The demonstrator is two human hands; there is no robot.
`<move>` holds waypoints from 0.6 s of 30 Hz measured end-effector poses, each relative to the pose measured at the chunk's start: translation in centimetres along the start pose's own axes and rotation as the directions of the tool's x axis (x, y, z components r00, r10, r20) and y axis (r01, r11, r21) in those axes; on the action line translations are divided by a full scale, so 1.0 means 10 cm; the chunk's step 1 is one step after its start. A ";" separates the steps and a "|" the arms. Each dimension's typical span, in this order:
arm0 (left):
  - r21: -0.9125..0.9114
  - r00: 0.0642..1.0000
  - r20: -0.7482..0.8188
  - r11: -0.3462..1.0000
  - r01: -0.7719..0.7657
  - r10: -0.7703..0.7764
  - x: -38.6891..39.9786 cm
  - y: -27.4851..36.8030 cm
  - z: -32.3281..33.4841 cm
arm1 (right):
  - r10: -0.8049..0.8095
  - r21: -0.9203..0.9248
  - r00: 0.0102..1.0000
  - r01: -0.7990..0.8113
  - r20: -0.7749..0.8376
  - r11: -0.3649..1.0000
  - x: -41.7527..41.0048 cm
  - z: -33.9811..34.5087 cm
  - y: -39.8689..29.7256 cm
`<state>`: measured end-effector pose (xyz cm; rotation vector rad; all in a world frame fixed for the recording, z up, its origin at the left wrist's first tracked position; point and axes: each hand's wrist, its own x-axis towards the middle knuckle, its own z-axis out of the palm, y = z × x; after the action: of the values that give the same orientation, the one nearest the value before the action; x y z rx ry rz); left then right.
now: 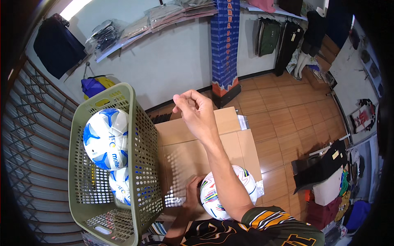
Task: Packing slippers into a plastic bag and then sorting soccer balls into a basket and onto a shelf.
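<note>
A white ball (212,196) with coloured markings sits close against my torso, partly behind my right forearm. My left hand (194,187) is curled against the ball's left side; its fingertips are partly hidden. Above the cardboard (190,153), my right hand (194,104) is raised with its fingers curled in and the thumb against them, nothing visible in it. To the left stands a tall green perforated plastic basket (133,129), with a blue-and-white Molten football (106,138) inside and another blue-and-white ball (120,184) lower down.
Beyond the cardboard rises a blue patterned pillar (225,46). Wrapped garments lie on a wall shelf (123,46). A metal lattice shutter (37,147) borders the left. Tiled floor (277,123) extends right, towards folded clothes (326,193) and a mannequin (311,40).
</note>
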<state>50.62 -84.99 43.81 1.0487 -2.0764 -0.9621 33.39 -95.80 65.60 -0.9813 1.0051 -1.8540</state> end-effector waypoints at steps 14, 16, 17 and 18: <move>-0.094 0.997 -0.072 0.995 -0.042 0.036 0.08 -0.10 0.06 | -0.022 0.018 0.999 0.023 -0.046 1.000 -0.05 -0.01 -0.08; -0.064 0.996 -0.067 0.996 -0.057 0.053 0.08 -0.14 0.06 | -0.028 0.013 0.998 0.028 -0.057 1.000 -0.06 -0.01 -0.06; -0.031 0.995 -0.061 0.997 -0.076 0.074 0.08 -0.16 0.06 | -0.030 0.003 0.997 0.031 -0.065 1.000 -0.06 -0.02 -0.05; -0.034 0.996 -0.061 0.997 -0.073 0.071 0.08 -0.16 0.05 | -0.034 -0.007 0.997 0.033 -0.074 0.999 -0.06 -0.03 -0.03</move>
<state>50.45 -86.13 42.39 0.9657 -2.0271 -0.9181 33.29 -95.07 65.62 -0.9445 1.0440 -1.9282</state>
